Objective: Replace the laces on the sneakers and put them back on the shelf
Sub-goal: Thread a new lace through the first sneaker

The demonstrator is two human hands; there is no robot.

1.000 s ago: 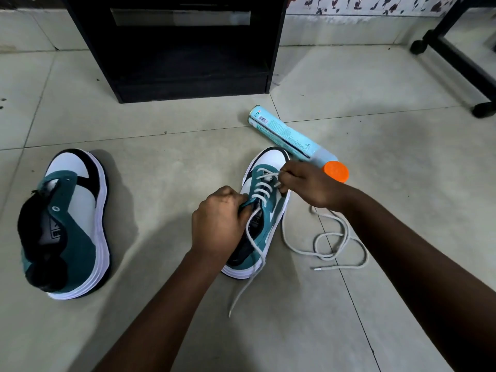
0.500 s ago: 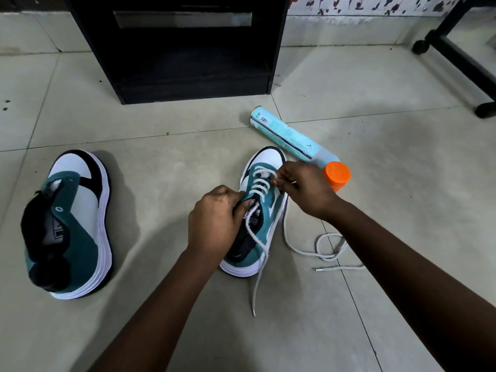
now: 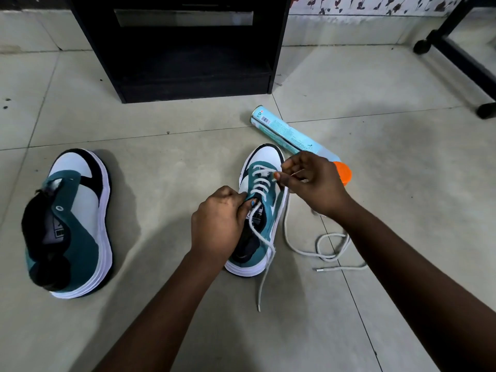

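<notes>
Teal-and-white sneaker [image 3: 264, 210] stands upright on the tiled floor [image 3: 174, 162] at centre, toe pointing to the far side, white lace [image 3: 259, 183] crossing several rows of eyelets near the toe. Left hand [image 3: 217, 224] curls round the tongue and collar, gripping them, probably to pin the shoe down and hold the throat open while the lace is worked. Right hand [image 3: 308, 181] pinches the lace at the far right eyelets, fingers together on the cord; judged to be drawing slack through one row. One free end trails off the near side of the shoe; the other loops on the floor to the right, tip lying loose. Lacing looks partly done. Second sneaker [image 3: 69, 224], well apart at left, lies tipped on its side with no lace visible, so likely waiting its turn. Spray can [image 3: 290, 135] with orange cap lies just beyond the right hand. Black shelf unit [image 3: 182, 49] stands at the far side, open bay facing the person, presumably where both shoes go.
</notes>
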